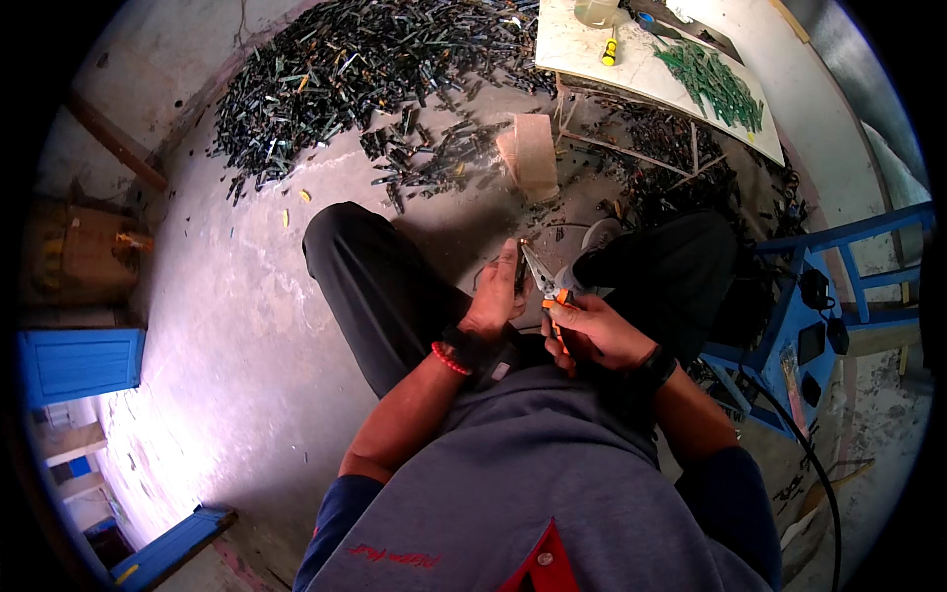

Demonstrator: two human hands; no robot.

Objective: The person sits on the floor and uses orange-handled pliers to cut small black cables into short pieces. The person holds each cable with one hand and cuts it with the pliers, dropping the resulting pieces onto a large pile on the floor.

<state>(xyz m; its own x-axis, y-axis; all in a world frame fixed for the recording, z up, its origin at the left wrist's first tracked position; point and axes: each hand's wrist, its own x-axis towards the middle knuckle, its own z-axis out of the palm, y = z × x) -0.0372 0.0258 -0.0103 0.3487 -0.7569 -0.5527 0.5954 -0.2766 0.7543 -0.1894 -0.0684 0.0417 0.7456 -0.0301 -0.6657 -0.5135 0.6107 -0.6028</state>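
Long-nose pliers [541, 274] with orange and black handles are gripped in my right hand [601, 329], their tips pointing away from me. My left hand [494, 296] holds a small dark piece [521, 268] upright between thumb and fingers, and most of it is hidden. The plier tips are beside the top of that piece; whether the jaws bite on it I cannot tell. Both hands are above my lap, between my bent knees.
A large heap of dark strip-like pieces [348, 74] covers the floor ahead. On the white board table [629, 81] lie a yellow screwdriver [609, 50] and green strips [714, 85]. A brown block [536, 155] stands before me. A blue chair [784, 325] with devices is at right.
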